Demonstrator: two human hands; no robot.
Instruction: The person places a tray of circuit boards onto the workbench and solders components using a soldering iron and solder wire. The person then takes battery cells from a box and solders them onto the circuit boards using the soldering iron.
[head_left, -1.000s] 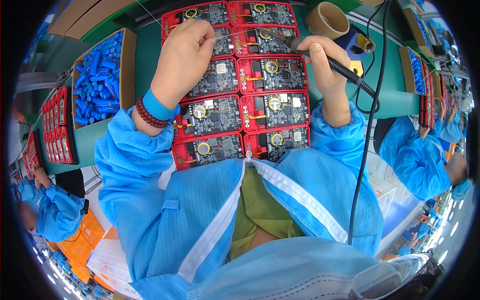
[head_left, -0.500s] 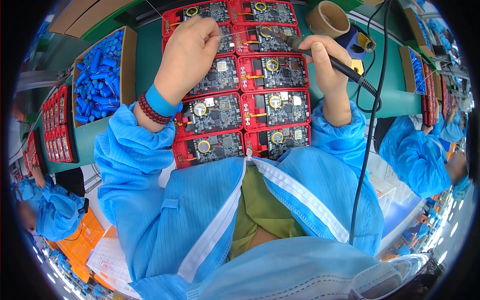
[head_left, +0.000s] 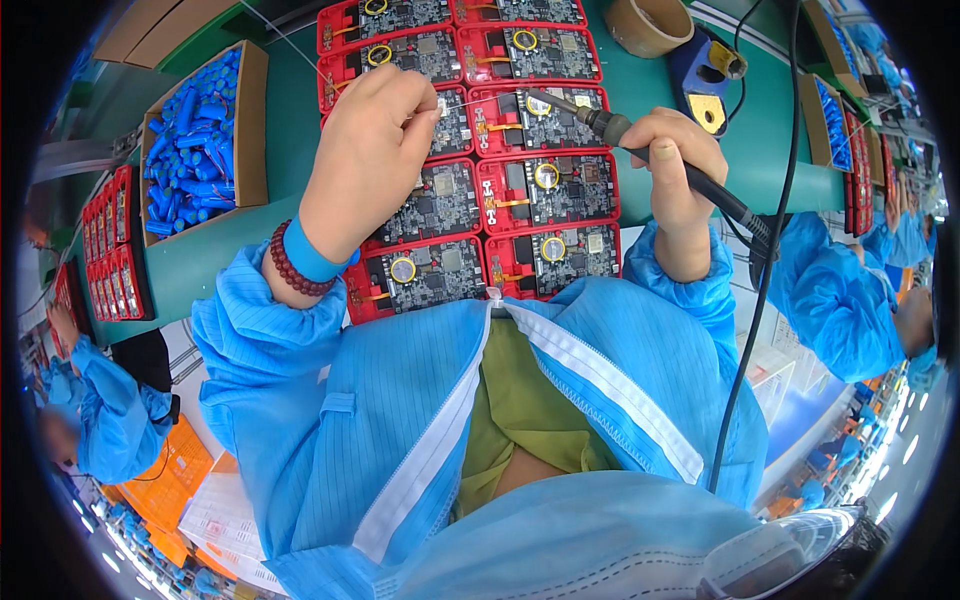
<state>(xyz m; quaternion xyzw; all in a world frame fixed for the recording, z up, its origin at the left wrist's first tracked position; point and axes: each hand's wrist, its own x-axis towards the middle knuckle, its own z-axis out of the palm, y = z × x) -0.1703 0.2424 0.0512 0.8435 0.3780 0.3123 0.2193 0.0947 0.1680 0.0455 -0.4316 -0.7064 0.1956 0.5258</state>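
Note:
My left hand (head_left: 372, 150) is closed in a pinch on a thin solder wire (head_left: 480, 98), which runs right across a circuit board. In my right hand (head_left: 680, 165) is a soldering iron (head_left: 606, 126), its fingers wrapped round the dark handle. The iron's tip meets the wire's end beside the round yellow-rimmed coin cell (head_left: 540, 104) on the right column's third board. Below it lies another red case (head_left: 497, 215) with a circuit board inside. Two columns of such open cases cover the bench before me. My left hand hides part of the left column.
A carton (head_left: 252, 140) of blue cylindrical cells stands left. At the back right are a cardboard ring (head_left: 622, 28) and a blue iron stand (head_left: 684, 75) with a yellow sponge (head_left: 708, 113). The iron's black cable (head_left: 766, 270) hangs down the right side. Co-workers sit on both sides.
Both hands have come nearer to me along the boards. The iron's tip and the solder wire have gone from the second board to the third in the right column.

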